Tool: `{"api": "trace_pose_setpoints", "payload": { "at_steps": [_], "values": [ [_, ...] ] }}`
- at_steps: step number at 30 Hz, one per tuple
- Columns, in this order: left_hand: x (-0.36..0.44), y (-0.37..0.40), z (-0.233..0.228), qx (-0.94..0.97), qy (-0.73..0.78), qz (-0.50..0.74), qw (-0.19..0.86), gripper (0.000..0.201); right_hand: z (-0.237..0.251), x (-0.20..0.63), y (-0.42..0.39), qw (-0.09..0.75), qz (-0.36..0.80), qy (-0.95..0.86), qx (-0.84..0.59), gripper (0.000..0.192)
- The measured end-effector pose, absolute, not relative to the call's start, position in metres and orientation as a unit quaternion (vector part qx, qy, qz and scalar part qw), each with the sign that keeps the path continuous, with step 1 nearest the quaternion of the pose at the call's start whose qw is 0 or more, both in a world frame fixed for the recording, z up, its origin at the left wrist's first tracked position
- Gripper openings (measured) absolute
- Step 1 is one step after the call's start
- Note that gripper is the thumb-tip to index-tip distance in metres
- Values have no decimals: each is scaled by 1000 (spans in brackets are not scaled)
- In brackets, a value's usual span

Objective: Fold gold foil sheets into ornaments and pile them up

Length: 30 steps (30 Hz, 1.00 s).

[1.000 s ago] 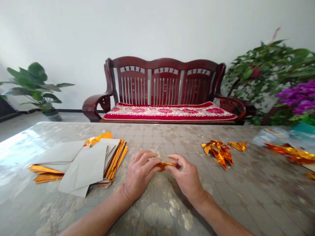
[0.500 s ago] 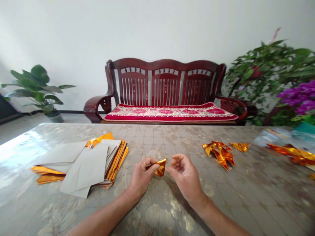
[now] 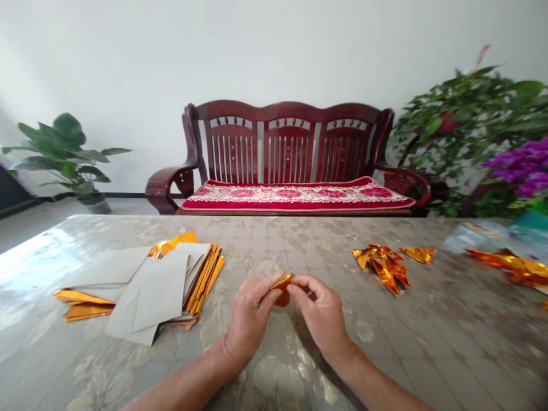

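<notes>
Over the near middle of the patterned table (image 3: 428, 342), the left hand (image 3: 250, 311) pinches a small folded gold foil piece (image 3: 282, 295) between thumb and index finger, which lie along its left side and cover that end. The right hand (image 3: 323, 311) has the tips of its thumb and index finger drawn together at the foil's upper right edge, nipping it there; its other fingers are bent in behind and partly hidden. The foil thus sits in the gap between the two hands, its lower part showing below the fingertips, tilted. To the left, well apart from the left hand, lies a loose pile of sheets (image 3: 149, 291), pale grey on the upturned faces, with orange-gold edges fanned out. Beyond the right hand is a cluster of folded gold pieces (image 3: 385, 265), with a single folded triangle (image 3: 418, 254) just beside it. Farther right, a longer strip of gold foil (image 3: 520, 268) partly covers a clear plastic bag (image 3: 473, 237). Past the table, whose far edge hides the lower part, stands a dark red wooden bench (image 3: 231, 151) with a floral seat cover (image 3: 295, 194), flanked by a potted plant (image 3: 68, 151) at left and leafy greenery (image 3: 462, 114) with purple flowers (image 3: 520, 165) at right, before a white wall (image 3: 274, 51).
</notes>
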<state>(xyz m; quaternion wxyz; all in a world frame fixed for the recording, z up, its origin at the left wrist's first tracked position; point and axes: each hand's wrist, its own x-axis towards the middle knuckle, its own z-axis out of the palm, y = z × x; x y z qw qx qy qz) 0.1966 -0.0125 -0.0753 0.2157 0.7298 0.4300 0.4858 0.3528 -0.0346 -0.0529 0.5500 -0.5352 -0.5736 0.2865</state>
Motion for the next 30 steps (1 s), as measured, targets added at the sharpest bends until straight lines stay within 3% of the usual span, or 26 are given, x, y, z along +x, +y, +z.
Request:
{"api": "trace_pose_setpoints", "payload": {
  "at_steps": [4,12,19,30],
  "values": [
    [195,-14,-72,780,405,462,115,28,-53,352,-34,558,281,-569,-534,16],
    [196,-15,-63,801,396,445,49,26,-57,351,-35,539,232,-611,-531,15],
    [196,-15,-61,782,413,455,109,18,-59,352,-37,529,193,-641,-521,15],
    [202,-16,-59,723,409,487,269,15,-64,354,-32,532,260,-588,-552,13]
  ]
}}
